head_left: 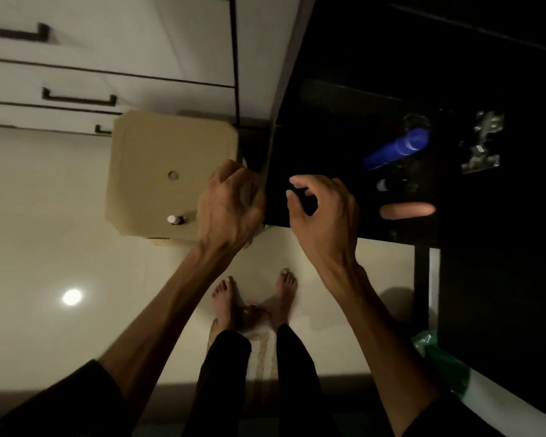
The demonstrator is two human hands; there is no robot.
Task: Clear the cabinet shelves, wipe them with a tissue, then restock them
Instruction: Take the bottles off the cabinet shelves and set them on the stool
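The dark cabinet shelf point(344, 146) opens at the upper right. On it lie a blue bottle point(396, 149), an orange tube-shaped thing point(407, 210) and a dark bottle with a pale cap point(388, 185). My right hand point(323, 216) hovers at the shelf's front edge, fingers curled apart and empty. My left hand point(230, 205) is curled over the right edge of a beige stool point(158, 152); whether it holds anything is hidden. One small bottle point(174, 219) stands on the stool top.
White drawers with dark handles point(79, 98) fill the upper left. A metal hinge point(483, 143) shows inside the cabinet. A green bag point(438, 357) lies at the lower right. My bare feet point(252, 298) stand on the pale floor.
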